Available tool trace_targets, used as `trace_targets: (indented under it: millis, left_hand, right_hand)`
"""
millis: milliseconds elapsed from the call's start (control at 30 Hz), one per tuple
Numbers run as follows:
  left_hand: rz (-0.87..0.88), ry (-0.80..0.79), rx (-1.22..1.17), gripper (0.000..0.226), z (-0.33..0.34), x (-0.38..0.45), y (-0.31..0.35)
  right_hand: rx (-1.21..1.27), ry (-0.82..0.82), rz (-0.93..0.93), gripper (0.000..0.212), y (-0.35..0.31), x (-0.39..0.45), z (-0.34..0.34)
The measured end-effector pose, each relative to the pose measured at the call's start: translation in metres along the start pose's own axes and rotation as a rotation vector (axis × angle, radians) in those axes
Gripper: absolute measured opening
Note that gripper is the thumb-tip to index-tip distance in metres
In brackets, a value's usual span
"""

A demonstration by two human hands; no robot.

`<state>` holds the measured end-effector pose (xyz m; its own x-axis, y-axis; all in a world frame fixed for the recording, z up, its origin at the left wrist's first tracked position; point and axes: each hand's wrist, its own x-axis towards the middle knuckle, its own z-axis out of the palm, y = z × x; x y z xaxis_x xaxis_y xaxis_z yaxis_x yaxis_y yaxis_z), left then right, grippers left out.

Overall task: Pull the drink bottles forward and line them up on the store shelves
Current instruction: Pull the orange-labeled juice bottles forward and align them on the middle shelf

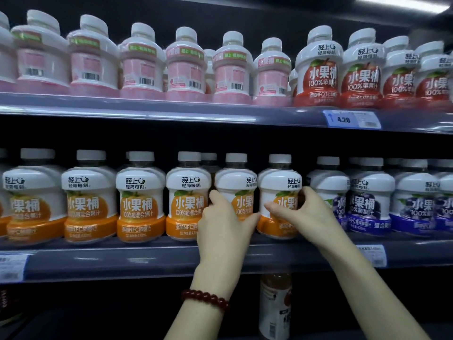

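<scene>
1. Gripping one orange-label bottle (236,192) with our left hand (220,222), we have the fingers curled round its left side and the thumb at its lower right.
2. We hold the next orange-label bottle (279,192) with our right hand (304,212), thumb across the label and fingers wrapped round its right side.
3. Both bottles stand upright at the front of the middle shelf (147,258), just beside each other, with purple-label bottles (370,195) to their right.
4. A red bead bracelet (206,299) circles our left wrist.
</scene>
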<state>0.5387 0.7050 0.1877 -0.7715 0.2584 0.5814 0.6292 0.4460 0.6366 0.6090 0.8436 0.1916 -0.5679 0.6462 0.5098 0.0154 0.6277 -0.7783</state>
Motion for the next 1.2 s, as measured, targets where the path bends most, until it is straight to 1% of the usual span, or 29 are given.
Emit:
trace_targets:
  millis: [67,133,200,267,333,367,400,467,533,567,667,833,967,1033,1100,1200]
  left_hand:
    - [-0.009,0.031,0.090,0.068,0.001,-0.001,0.005]
    - [-0.014,0.044,0.114,0.067,0.001,0.003,0.007]
    - [-0.012,-0.007,0.050,0.061,-0.001,0.008,0.003]
    - [-0.021,-0.115,-0.104,0.054,-0.003,0.013,-0.004]
    - [-0.022,-0.196,-0.212,0.049,-0.004,0.015,-0.008]
    - [-0.009,-0.201,-0.211,0.047,-0.004,0.013,-0.009]
    - [0.008,-0.181,-0.176,0.048,-0.004,0.010,-0.010]
    - [0.030,-0.080,-0.032,0.055,-0.003,0.002,-0.008]
    - [0.049,0.009,0.084,0.062,-0.002,-0.005,-0.004]
    - [0.059,0.027,0.111,0.062,-0.001,-0.007,-0.003]
    - [0.070,0.032,0.109,0.056,0.001,-0.009,-0.002]
    - [0.111,0.010,0.102,0.049,-0.002,-0.005,-0.009]
    - [0.114,-0.023,0.003,0.045,-0.007,-0.004,-0.014]
    - [0.148,0.011,0.005,0.041,-0.005,-0.008,-0.016]
    - [0.162,0.079,0.039,0.039,0.000,-0.013,-0.019]
    - [0.193,0.179,-0.021,0.049,0.006,-0.017,-0.025]
  right_hand:
    - [-0.146,0.110,-0.028,0.076,0.000,-0.002,0.007]
    - [-0.113,0.123,-0.037,0.077,0.000,-0.002,0.008]
    - [0.003,0.059,-0.011,0.076,0.003,-0.001,0.000]
    - [0.102,-0.026,0.033,0.077,0.007,0.001,-0.010]
    - [0.132,-0.077,0.047,0.071,0.007,0.002,-0.015]
    - [0.124,-0.082,0.038,0.066,0.006,0.001,-0.015]
    - [0.108,-0.070,0.021,0.061,0.006,0.000,-0.014]
    - [0.040,-0.015,-0.023,0.059,0.002,-0.004,-0.009]
    - [-0.021,0.046,-0.061,0.065,0.001,-0.007,-0.004]
    - [-0.036,0.071,-0.066,0.068,0.001,-0.007,-0.002]
    - [-0.063,0.095,-0.084,0.071,0.001,-0.009,-0.001]
    - [-0.099,0.072,-0.091,0.071,-0.002,-0.008,0.000]
    - [-0.103,0.060,-0.097,0.073,-0.003,-0.009,0.004]
    - [-0.110,0.065,-0.103,0.074,-0.003,-0.009,0.005]
    - [-0.124,0.065,-0.099,0.075,-0.002,-0.009,0.005]
    - [-0.147,0.067,-0.103,0.076,-0.003,-0.009,0.006]
